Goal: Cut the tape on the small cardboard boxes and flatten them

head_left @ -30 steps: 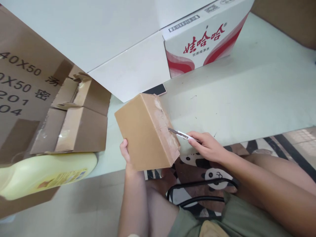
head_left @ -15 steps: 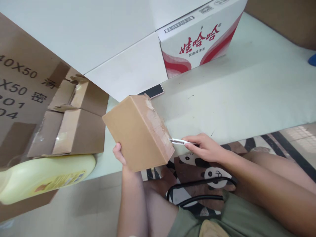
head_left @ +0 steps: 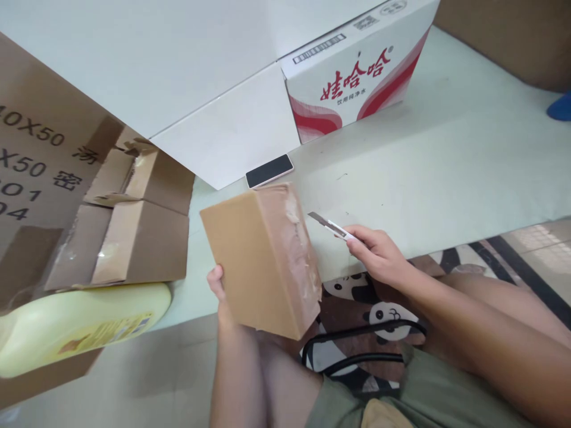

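Observation:
A small brown cardboard box [head_left: 250,255] is held tilted over the front edge of the table by my left hand [head_left: 217,284]. My thumb shows on the box's left side; the other fingers are hidden behind it. Torn, wrinkled packing tape [head_left: 297,249] runs along the box's right-hand face. To the right, my right hand [head_left: 377,249] is closed around a white utility knife [head_left: 336,228]. Its blade is extended and points up and left, apart from the box.
A dark-screened phone [head_left: 270,171] lies beyond the box. White cartons, one with red lettering [head_left: 357,89], stand at the back of the pale table [head_left: 482,154]. On the left are more brown boxes [head_left: 156,238] and a yellow bottle [head_left: 89,321].
The knife has come away from the taped face, its blade now clear of the box. The box has turned and shifted slightly right and down, showing more of the tape.

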Demonstrator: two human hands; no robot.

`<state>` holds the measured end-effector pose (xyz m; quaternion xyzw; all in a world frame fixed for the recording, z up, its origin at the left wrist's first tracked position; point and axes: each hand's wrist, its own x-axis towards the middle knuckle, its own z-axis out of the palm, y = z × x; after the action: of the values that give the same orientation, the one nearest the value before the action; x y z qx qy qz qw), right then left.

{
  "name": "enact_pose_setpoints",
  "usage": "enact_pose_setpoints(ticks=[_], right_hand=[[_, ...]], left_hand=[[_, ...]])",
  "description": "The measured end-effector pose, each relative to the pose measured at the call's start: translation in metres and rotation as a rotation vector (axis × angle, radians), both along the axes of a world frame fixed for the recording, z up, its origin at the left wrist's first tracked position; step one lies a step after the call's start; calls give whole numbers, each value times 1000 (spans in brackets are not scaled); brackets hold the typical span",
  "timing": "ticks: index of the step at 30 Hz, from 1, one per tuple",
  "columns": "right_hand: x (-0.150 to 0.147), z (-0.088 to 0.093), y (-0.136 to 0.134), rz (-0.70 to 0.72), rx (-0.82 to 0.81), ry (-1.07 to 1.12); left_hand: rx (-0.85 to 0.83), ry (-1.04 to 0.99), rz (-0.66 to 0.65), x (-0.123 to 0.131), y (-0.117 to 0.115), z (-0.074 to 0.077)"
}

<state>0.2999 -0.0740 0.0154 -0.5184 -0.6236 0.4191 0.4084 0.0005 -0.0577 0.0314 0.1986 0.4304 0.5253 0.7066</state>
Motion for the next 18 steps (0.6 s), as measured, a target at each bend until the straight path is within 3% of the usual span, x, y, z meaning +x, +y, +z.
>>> enact_pose_setpoints(ticks=[6, 18], right_hand=[[0, 0, 0, -31, -8, 0], [-1, 1, 0, -51, -43, -17]], left_hand=[[-106, 77, -44, -7, -4, -14], [-128, 118, -66, -8, -1, -12]])
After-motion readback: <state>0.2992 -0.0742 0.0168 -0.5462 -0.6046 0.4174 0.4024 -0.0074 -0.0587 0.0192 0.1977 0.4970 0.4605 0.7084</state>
